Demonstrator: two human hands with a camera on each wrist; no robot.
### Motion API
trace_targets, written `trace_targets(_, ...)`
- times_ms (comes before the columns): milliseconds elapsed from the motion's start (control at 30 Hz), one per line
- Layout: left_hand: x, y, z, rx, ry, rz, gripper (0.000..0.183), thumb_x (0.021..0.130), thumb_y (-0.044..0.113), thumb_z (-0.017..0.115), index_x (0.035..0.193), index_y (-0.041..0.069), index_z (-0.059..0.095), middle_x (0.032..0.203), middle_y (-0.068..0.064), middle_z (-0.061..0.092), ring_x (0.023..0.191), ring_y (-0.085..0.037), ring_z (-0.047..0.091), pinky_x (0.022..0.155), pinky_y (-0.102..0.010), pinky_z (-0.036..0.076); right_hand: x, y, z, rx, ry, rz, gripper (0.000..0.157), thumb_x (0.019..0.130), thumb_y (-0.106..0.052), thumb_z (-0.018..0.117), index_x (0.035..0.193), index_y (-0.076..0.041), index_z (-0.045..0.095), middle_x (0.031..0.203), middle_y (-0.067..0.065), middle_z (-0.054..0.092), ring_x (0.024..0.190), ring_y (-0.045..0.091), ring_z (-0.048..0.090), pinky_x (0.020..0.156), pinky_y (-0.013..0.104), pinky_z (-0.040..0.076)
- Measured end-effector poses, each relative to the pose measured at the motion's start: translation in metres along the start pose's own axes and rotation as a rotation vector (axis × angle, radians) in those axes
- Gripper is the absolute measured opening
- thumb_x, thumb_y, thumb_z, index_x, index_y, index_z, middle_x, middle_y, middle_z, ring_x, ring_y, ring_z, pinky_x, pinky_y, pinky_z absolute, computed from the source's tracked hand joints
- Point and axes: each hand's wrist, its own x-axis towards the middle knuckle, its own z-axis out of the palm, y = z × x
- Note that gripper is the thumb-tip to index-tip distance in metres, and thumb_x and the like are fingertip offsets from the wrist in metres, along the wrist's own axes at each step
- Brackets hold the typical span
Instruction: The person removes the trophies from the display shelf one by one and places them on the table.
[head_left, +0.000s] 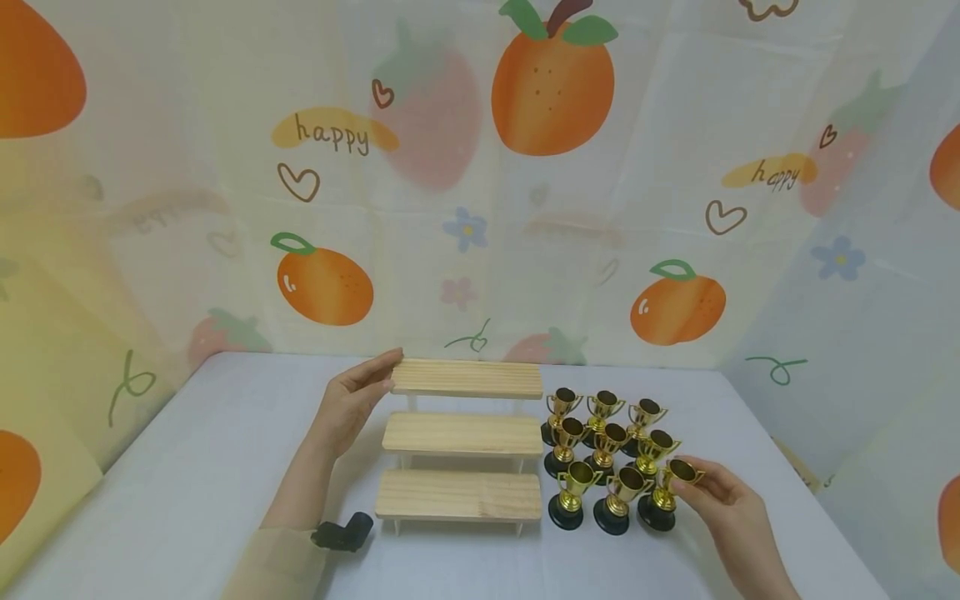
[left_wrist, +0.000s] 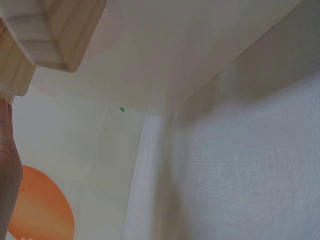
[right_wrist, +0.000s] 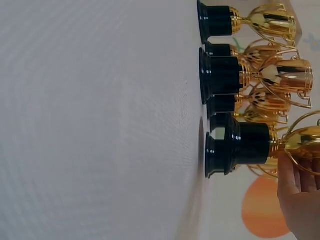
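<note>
A three-step wooden display stand (head_left: 457, 492) with pale slats and clear supports is at the middle of the table. My left hand (head_left: 348, 404) holds the left end of its top step, thumb in front and fingers behind; in the left wrist view only part of the hand (left_wrist: 7, 150) shows. To the right of the stand, small gold trophies (head_left: 572, 492) with black bases stand upright in three rows. My right hand (head_left: 731, 504) pinches the front-right trophy (head_left: 662, 500) by its cup. In the right wrist view this trophy (right_wrist: 252, 143) appears slightly off the table.
A white cloth covers the table (head_left: 172, 467). Behind it hangs a fruit-patterned curtain (head_left: 480, 225), which also closes off both sides. A black strap device (head_left: 345, 532) sits on my left wrist. The trophies stand close together, near the stand's right edge.
</note>
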Motion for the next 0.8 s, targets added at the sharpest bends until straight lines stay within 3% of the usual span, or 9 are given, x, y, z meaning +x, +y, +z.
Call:
trace_targets(300,0.0004,-0.0009,-0.0011,-0.002,-0.008,0.008,0.049,0.096,-0.003,0.056,0.142,-0.011,0.042,0.13,0.019,0.064,0.127,0.005,0.055,0.108,-0.01,0.045,0.0014,0.001,-0.0005,-0.052,-0.026,0.042,0.031,0.092,-0.02,0.07,0.122,-0.017,0.062,0.101,-0.024,0.068,0.095,-0.004,0.062,0.084,0.006,0.052)
trace_targets(600,-0.0005,0.0006,0.0003,0.006,0.002,-0.008,0.049,0.096,-0.002,0.056,0.142,-0.011,0.042,0.13,0.02,0.063,0.126,0.006,0.054,0.108,-0.01,0.044,0.001,0.0031,-0.001,-0.031,-0.039,0.038,0.031,0.092,-0.016,0.069,0.122,-0.012,0.063,0.098,-0.02,0.07,0.092,-0.001,0.063,0.082,0.009,0.053)
trace_targets(800,-0.001,0.0016,0.0011,0.013,0.006,-0.011,0.049,0.096,-0.003,0.056,0.142,-0.012,0.042,0.129,0.02,0.063,0.126,0.006,0.054,0.108,-0.01,0.044,-0.0006,0.0045,-0.0025,-0.035,-0.041,0.06,0.027,0.092,-0.015,0.068,0.119,-0.017,0.064,0.098,-0.02,0.07,0.092,-0.002,0.064,0.082,0.009,0.053)
